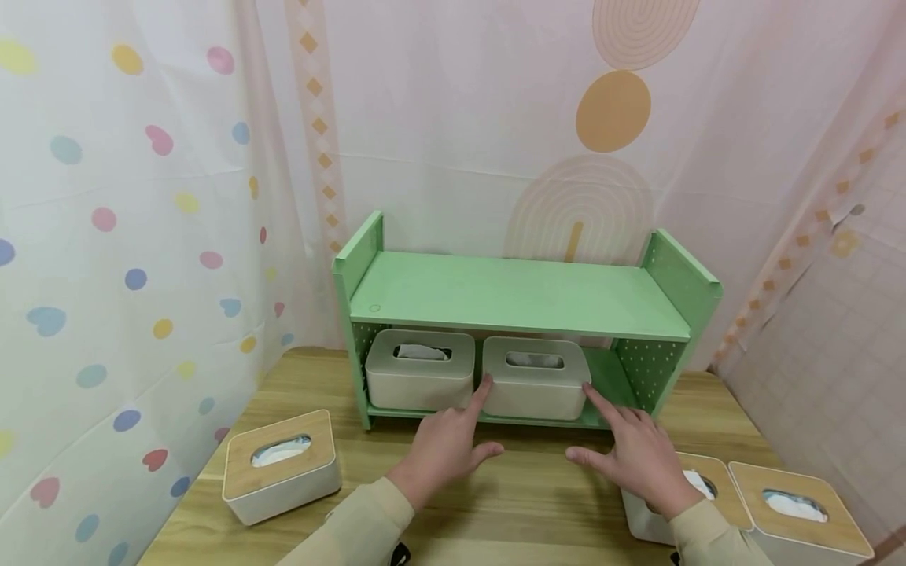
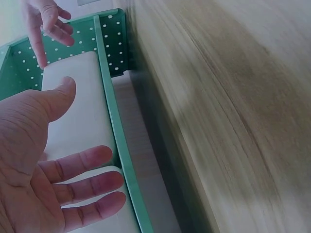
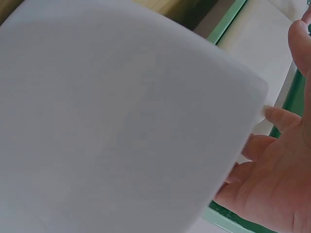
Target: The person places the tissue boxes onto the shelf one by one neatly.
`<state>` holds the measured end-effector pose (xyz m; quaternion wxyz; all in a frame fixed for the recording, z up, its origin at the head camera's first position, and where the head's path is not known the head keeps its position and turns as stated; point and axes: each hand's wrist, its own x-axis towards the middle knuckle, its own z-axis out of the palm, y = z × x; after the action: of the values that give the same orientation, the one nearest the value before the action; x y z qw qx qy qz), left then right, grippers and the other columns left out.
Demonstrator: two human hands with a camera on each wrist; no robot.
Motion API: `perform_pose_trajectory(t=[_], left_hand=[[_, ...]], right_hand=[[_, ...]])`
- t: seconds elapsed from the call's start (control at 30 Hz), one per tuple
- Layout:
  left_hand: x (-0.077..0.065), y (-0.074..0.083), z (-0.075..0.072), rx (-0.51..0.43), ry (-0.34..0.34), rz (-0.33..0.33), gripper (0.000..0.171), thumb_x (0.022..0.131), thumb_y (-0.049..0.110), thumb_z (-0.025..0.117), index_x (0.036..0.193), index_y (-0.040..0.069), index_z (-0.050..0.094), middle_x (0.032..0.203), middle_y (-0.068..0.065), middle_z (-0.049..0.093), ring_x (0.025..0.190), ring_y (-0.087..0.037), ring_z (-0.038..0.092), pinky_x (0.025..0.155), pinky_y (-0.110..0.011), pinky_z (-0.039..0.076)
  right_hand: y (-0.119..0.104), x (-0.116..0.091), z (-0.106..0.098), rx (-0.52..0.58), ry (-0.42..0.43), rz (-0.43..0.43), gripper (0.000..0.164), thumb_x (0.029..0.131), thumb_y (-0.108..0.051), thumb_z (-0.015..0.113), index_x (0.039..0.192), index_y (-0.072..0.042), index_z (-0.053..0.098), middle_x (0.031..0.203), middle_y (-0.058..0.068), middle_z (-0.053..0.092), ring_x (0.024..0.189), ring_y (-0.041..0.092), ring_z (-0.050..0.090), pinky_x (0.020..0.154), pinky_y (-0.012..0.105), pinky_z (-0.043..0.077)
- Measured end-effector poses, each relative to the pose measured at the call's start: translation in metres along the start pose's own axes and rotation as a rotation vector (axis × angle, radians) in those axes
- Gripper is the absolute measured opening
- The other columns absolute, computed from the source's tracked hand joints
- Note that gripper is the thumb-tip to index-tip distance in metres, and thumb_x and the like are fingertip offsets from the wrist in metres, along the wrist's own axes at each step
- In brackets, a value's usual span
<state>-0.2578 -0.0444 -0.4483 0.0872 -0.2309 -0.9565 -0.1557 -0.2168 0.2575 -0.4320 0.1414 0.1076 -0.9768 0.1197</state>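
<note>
Two grey-white tissue boxes sit side by side on the lower level of a green rack (image 1: 517,295). My left hand (image 1: 442,448) reaches its index finger to the left front corner of the right-hand tissue box (image 1: 534,399), thumb held apart. At that box's right front corner is the extended index finger of my right hand (image 1: 640,464). The neighbouring tissue box (image 1: 421,391) stands just left, with a narrow gap between. In the left wrist view, the left hand (image 2: 29,160) has its other fingers spread loosely in front of the boxes.
A wooden-lidded tissue box (image 1: 283,464) stands at the table's left. Two more, one partly behind my right wrist (image 1: 722,479) and another (image 1: 800,511), stand at the right front. A pale surface (image 3: 121,121) fills much of the right wrist view. Curtains hang behind.
</note>
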Motion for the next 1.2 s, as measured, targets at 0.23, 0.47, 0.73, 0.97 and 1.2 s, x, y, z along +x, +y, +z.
perform_pose_trajectory(t=[0.23, 0.47, 0.73, 0.97, 1.2], left_hand=[[0.000, 0.000, -0.003, -0.008, -0.002, -0.010, 0.106, 0.093, 0.063, 0.075, 0.173, 0.020, 0.020, 0.050, 0.006, 0.044, 0.045, -0.009, 0.034, 0.043, -0.026, 0.029], [0.001, -0.002, -0.002, -0.012, 0.004, -0.012, 0.105, 0.094, 0.060, 0.076, 0.173, 0.021, 0.018, 0.050, 0.007, 0.044, 0.044, -0.008, 0.033, 0.042, -0.026, 0.029], [-0.008, -0.010, -0.005, 0.019, -0.002, 0.012, 0.108, 0.093, 0.060, 0.078, 0.174, 0.025, 0.015, 0.064, 0.007, 0.054, 0.052, -0.009, 0.046, 0.048, -0.027, 0.040], [-0.056, -0.035, -0.027, 0.033, 0.114, 0.071, 0.088, 0.093, 0.050, 0.082, 0.164, 0.017, 0.042, 0.123, -0.011, 0.076, 0.110, -0.030, 0.073, 0.091, -0.049, 0.061], [-0.108, -0.074, -0.045, 0.086, 0.268, 0.014, 0.082, 0.089, 0.045, 0.087, 0.158, 0.017, 0.053, 0.127, -0.008, 0.074, 0.115, -0.027, 0.071, 0.096, -0.047, 0.061]], right_hand=[[-0.002, 0.002, 0.000, 0.002, -0.013, -0.004, 0.106, 0.084, -0.074, 0.077, 0.167, -0.021, 0.039, 0.143, 0.024, 0.068, 0.125, 0.056, 0.064, 0.098, 0.077, 0.049], [-0.003, 0.005, 0.002, 0.000, -0.016, -0.007, 0.107, 0.084, -0.074, 0.077, 0.168, -0.021, 0.037, 0.141, 0.026, 0.068, 0.125, 0.056, 0.064, 0.099, 0.077, 0.049], [-0.004, 0.002, 0.005, -0.004, -0.076, 0.013, 0.116, 0.085, -0.076, 0.074, 0.168, -0.006, 0.032, 0.144, 0.032, 0.064, 0.128, 0.058, 0.061, 0.100, 0.077, 0.048], [-0.015, -0.010, 0.004, 0.133, -0.047, 0.042, 0.100, 0.094, -0.060, 0.076, 0.160, 0.006, 0.041, 0.150, 0.036, 0.057, 0.134, 0.060, 0.056, 0.104, 0.075, 0.048], [-0.031, -0.022, 0.000, 0.285, -0.119, 0.095, 0.092, 0.099, -0.056, 0.073, 0.161, 0.004, 0.042, 0.160, 0.031, 0.049, 0.145, 0.056, 0.048, 0.112, 0.070, 0.046]])
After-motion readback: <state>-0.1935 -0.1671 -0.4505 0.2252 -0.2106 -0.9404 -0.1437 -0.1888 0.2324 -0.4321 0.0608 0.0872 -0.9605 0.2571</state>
